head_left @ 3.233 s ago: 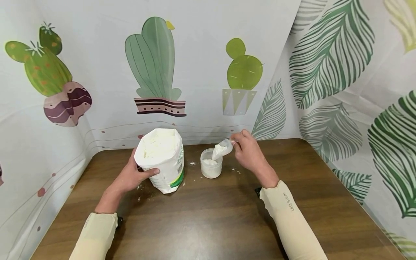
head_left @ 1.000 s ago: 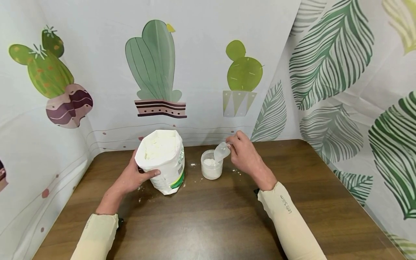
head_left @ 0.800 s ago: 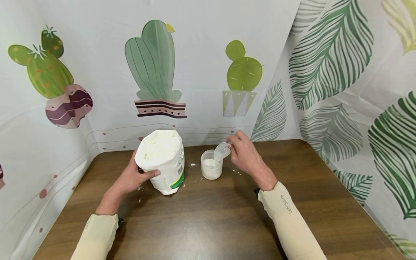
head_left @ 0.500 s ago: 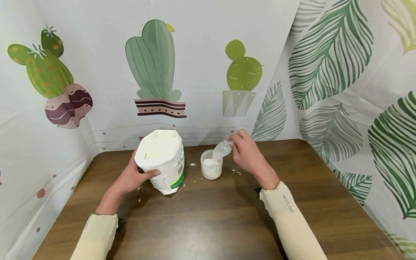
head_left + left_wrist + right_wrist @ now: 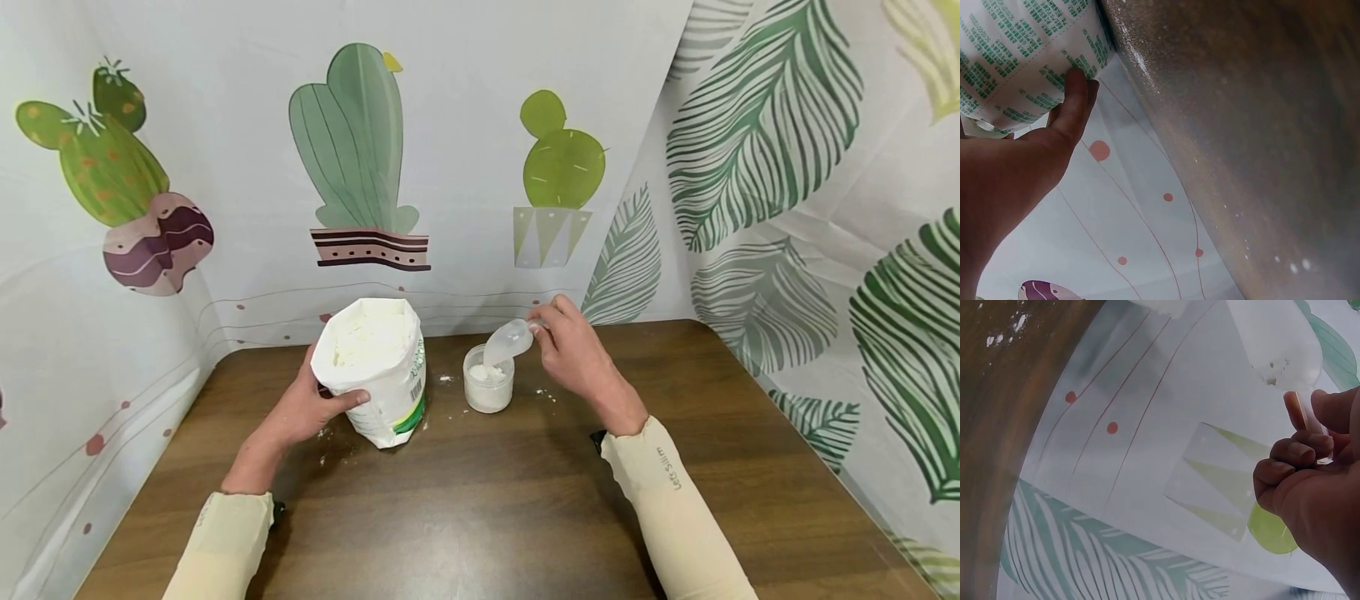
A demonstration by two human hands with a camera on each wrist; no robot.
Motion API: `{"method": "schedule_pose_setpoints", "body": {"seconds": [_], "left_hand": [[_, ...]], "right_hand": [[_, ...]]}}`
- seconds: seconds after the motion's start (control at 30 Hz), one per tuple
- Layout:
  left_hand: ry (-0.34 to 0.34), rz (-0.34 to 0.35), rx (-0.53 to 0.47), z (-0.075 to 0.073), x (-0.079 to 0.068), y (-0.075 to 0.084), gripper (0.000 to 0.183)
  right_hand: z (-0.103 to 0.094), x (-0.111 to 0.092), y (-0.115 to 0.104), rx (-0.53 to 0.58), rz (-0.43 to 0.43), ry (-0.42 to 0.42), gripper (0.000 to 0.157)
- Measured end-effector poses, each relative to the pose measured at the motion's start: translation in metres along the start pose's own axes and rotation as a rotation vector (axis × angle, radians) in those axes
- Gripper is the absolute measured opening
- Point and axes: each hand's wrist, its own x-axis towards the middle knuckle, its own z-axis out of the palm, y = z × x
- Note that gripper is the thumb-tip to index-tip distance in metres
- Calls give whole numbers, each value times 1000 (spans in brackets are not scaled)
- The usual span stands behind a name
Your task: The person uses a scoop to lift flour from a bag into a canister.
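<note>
A white paper bag [image 5: 386, 408] of white powder stands tilted with its top wide open. My left hand [image 5: 303, 408] grips its left side, thumb in front and fingers round the back; green print covers the bag [image 5: 1016, 56] in the left wrist view. Right of it stands a small clear jar [image 5: 487, 393], partly filled with white powder. Over the jar's mouth, a translucent plastic scoop [image 5: 510, 342] tips down to the left. My right hand [image 5: 573, 350] pinches its short handle between thumb and fingers. In the right wrist view a little powder clings inside the scoop [image 5: 1282, 353].
Spilled powder [image 5: 446, 379] dots the brown wooden table [image 5: 465, 517] around the jar and bag. Close behind the table's back edge hangs a white cloth [image 5: 465, 167] printed with cacti. Another printed cloth with leaves [image 5: 772, 125] lines the right side.
The scoop held powder at first and was tipped into the jar; the powder heap there looks slightly higher. Lately my right hand has lifted slightly. My left hand and the bag stayed put.
</note>
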Motion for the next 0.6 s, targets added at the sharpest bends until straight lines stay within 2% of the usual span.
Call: {"method": "schedule_pose_setpoints", "body": {"seconds": [0.2,0.6], "left_hand": [[5,4,-5,1,-1,0,110],[6,-4,10,0,-1,1,110]], "right_hand": [[-2,1,-1,26,14,-9,17],[-4,2,-4,66,18,32,16]]}}
